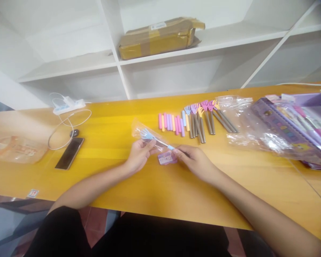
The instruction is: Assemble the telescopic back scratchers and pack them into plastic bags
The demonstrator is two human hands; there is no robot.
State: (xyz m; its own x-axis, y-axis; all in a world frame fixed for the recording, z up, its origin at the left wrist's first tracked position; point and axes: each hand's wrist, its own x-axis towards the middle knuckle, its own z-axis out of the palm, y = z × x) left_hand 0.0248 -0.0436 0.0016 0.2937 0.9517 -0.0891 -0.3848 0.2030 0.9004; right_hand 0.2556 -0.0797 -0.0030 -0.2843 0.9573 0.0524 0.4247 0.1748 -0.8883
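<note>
A back scratcher (pixel 162 142) with a light blue claw head, metal shaft and blue grip is stretched between my hands. Its head lies inside a clear plastic bag (pixel 137 129). My left hand (pixel 139 153) is closed on the bag and the scratcher just below the claw. The fingers of my right hand (pixel 194 160) pinch the blue grip end. Under the grip, small purple printed cards (pixel 166 158) lie on the table. Beyond my right hand are loose coloured grips (pixel 173 123) in a row and several more claw-headed scratchers (pixel 202 123) with dark shafts.
Clear plastic bags (pixel 243 125) lie right of the scratchers, beside a purple box (pixel 280 128) full of packaged items. On the left are a phone (pixel 69 153), a white cable (pixel 52 137), a power strip (pixel 69 106) and an orange-tinted bag (pixel 21 150). A taped parcel (pixel 160 37) sits on the shelf.
</note>
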